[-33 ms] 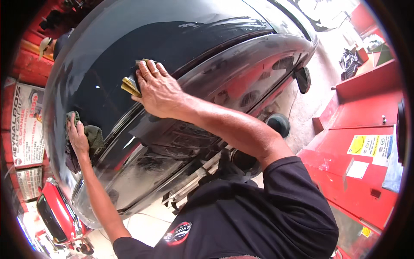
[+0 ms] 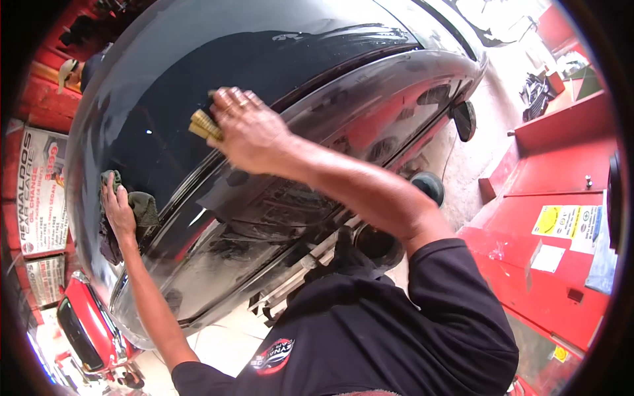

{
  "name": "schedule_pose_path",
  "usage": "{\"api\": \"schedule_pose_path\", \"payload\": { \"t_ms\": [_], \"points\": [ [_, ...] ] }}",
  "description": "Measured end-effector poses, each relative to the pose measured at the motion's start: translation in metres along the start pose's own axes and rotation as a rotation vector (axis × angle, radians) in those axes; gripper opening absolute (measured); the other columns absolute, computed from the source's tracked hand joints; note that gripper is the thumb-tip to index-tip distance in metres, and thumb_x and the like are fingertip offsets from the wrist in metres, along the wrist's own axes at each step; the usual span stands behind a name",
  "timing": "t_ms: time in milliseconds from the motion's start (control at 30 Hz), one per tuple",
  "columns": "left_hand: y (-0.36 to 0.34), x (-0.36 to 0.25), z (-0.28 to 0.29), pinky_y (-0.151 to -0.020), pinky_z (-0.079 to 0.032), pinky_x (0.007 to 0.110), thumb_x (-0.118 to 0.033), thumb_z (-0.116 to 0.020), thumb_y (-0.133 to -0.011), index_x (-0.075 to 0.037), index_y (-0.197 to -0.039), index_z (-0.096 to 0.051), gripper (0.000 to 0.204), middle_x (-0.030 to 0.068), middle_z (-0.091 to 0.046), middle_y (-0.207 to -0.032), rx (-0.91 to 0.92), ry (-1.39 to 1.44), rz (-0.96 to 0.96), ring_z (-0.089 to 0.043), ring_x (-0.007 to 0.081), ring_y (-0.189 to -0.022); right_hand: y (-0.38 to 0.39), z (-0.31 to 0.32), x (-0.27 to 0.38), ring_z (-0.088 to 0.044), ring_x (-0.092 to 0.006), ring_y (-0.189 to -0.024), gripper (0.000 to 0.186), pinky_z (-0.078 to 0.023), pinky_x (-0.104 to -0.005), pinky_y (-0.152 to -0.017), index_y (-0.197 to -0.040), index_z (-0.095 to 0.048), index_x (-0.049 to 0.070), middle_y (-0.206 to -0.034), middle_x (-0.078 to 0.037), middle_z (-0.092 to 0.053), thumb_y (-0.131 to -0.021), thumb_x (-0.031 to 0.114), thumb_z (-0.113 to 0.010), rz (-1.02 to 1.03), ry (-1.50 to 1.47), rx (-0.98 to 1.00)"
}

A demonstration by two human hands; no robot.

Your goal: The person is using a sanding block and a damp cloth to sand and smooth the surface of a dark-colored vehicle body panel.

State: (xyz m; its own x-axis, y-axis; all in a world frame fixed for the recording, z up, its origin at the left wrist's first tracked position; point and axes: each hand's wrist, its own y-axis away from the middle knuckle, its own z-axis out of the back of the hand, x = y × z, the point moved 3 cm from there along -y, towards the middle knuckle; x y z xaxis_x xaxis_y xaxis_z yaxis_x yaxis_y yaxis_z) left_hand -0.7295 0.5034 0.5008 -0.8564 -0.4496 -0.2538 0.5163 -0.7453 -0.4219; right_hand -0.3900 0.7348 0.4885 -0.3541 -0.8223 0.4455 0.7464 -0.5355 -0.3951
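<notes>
The dark car's glossy body panel (image 2: pixel 264 63) stretches out in front of me, its paint dull and greyish in places. My right hand (image 2: pixel 251 125) lies on the panel just above the long seam, slightly blurred. A yellow folded pad (image 2: pixel 203 125), perhaps sandpaper, sticks out from under its fingers and thumb. Farther left, near the car's rounded end, my left hand (image 2: pixel 119 210) rests with its fingers over a dark green cloth (image 2: pixel 143 210). The cloth is bunched against the bodywork, and part of it is hidden beneath the hand.
A side mirror (image 2: pixel 465 122) juts out on the right. Red cabinets (image 2: pixel 561 178) with papers stuck on stand beyond it. Below the car's side is a dark round bucket (image 2: pixel 428 188). A red vehicle (image 2: pixel 86 323) and a person in a cap (image 2: pixel 69 71) are at the left.
My right hand has shifted slightly up and to the right over the panel, and the yellow pad has moved with it. My left hand and the cloth stay in place.
</notes>
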Motion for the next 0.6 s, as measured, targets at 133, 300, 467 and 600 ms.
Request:
{"api": "schedule_pose_path", "payload": {
  "t_ms": [133, 300, 467, 600],
  "points": [
    [0.001, -0.007, 0.003, -0.124, -0.028, 0.049, -0.027, -0.046, -0.107, -0.006, -0.151, -0.052, 0.05, 0.0244, -0.048, -0.157, 0.004, 0.016, -0.013, -0.04, 0.0418, -0.147, 0.015, 0.089, -0.147, -0.053, -0.0377, -0.136, 0.042, -0.043, -0.0475, -0.113, -0.133, -0.062, 0.005, -0.14, -0.023, -0.06, -0.1, 0.03, -0.056, -0.169, 0.215, -0.141],
    [-0.01, -0.016, -0.01, -0.124, -0.028, 0.049, -0.028, -0.046, -0.107, -0.006, -0.151, -0.053, 0.049, 0.0253, -0.049, -0.156, -0.013, -0.022, -0.023, -0.041, 0.0432, -0.146, 0.023, 0.163, -0.298, -0.061, -0.044, -0.127, 0.056, -0.052, -0.0513, -0.101, -0.14, -0.059, 0.0, -0.137, -0.028, -0.063, -0.11, 0.043, -0.042, -0.71, 0.424, -0.097],
    [-0.008, -0.011, -0.009, -0.123, -0.029, 0.049, -0.029, -0.046, -0.107, -0.006, -0.151, -0.052, 0.05, 0.0257, -0.049, -0.155, -0.013, -0.018, -0.019, -0.041, 0.0434, -0.147, 0.003, 0.058, -0.093, -0.057, -0.0445, -0.125, 0.037, -0.044, -0.0513, -0.106, -0.114, -0.071, 0.0, -0.129, -0.03, -0.062, -0.095, 0.029, -0.058, -0.125, 0.325, -0.239],
    [-0.002, -0.003, -0.001, -0.123, -0.029, 0.05, -0.029, -0.046, -0.108, -0.007, -0.151, -0.053, 0.048, 0.023, -0.05, -0.156, 0.001, -0.01, -0.016, -0.041, 0.0437, -0.146, 0.015, 0.027, -0.056, -0.055, -0.0424, -0.127, 0.055, -0.042, -0.0516, -0.112, -0.134, -0.058, -0.008, -0.136, -0.026, -0.058, -0.101, 0.036, -0.055, 0.089, 0.211, -0.323]
  ]
}}
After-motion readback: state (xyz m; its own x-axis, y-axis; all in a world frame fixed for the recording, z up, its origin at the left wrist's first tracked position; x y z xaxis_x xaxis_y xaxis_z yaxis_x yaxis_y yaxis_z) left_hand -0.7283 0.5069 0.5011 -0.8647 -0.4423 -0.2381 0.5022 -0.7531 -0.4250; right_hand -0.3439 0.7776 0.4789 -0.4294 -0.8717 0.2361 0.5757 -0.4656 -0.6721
